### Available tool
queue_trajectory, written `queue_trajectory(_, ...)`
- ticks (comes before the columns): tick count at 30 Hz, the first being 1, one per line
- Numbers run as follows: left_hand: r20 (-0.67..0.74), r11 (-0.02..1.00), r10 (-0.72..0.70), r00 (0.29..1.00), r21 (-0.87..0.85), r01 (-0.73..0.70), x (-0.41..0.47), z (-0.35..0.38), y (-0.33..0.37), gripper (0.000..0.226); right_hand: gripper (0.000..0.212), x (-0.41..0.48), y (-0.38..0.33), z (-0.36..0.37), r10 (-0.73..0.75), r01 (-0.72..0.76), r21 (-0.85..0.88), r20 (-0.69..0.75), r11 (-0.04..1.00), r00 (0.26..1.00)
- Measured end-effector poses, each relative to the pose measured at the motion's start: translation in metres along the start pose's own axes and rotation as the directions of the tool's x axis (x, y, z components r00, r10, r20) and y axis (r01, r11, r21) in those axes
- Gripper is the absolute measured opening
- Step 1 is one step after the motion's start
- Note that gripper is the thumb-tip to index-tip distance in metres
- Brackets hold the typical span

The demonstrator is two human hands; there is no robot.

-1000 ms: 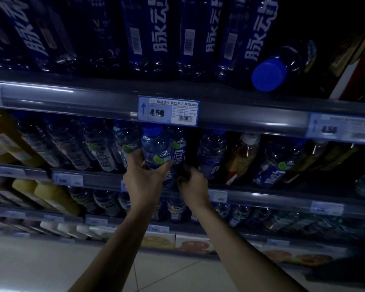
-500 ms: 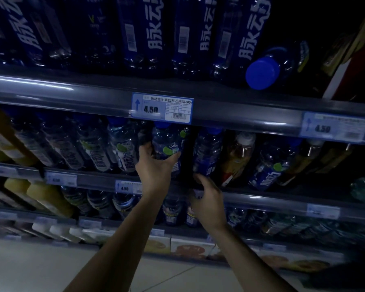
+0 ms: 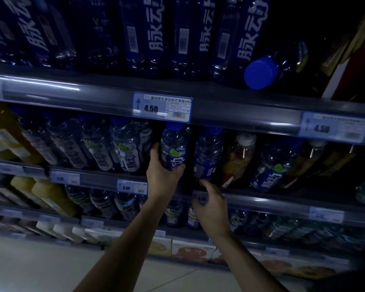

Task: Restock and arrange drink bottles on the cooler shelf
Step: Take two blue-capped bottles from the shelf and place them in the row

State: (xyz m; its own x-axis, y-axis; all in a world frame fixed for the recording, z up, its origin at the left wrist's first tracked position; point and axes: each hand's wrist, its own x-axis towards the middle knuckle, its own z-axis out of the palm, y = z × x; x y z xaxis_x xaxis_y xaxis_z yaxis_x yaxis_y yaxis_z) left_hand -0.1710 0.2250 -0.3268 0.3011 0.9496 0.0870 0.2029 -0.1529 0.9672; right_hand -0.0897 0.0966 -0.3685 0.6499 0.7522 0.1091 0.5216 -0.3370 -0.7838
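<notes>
Shifted rightward, left hand [image 3: 163, 175] grips blue-capped, dark blue bottle [image 3: 173, 147].

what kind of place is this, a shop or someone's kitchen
Most likely a shop's drinks cooler: tiered shelves packed with bottled drinks, a 4.50 price tag on the shelf rail, and the left hand gripping a blue-capped bottle.

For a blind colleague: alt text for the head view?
Left hand grips a blue-capped bottle on the middle cooler shelf; right hand hovers open at the shelf edge below the next bottle.
</notes>
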Motion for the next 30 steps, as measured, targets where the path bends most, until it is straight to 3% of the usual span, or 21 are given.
queue_trajectory(3,-0.058,0.998,-0.059,0.997,0.003,0.059,-0.003,0.0,-0.005,0.078,0.05,-0.001,0.003,-0.001,0.015,-0.015,-0.008,-0.026,1.0,1.0)
queue_trajectory(8,-0.011,0.998,-0.059,0.998,0.022,0.059,-0.001,-0.006,-0.018,0.049,0.049,-0.004,0.006,0.0,0.021,-0.02,0.007,-0.032,1.0,0.999)
queue_trajectory(14,0.076,0.996,-0.003,0.997,0.085,-0.004,0.009,-0.014,-0.021,0.052,0.05,-0.002,0.005,0.001,0.033,-0.034,-0.006,-0.035,0.999,0.999)
queue_trajectory(24,0.074,0.992,-0.016,0.997,0.129,0.006,0.014,-0.006,-0.02,0.059,0.054,-0.004,0.003,0.003,0.041,-0.042,-0.034,-0.022,0.999,0.999)
queue_trajectory(30,-0.069,0.993,-0.103,0.992,0.058,0.107,-0.004,-0.005,-0.004,0.064,0.047,-0.01,-0.012,-0.009,0.029,-0.026,0.026,-0.118,0.999,0.993)
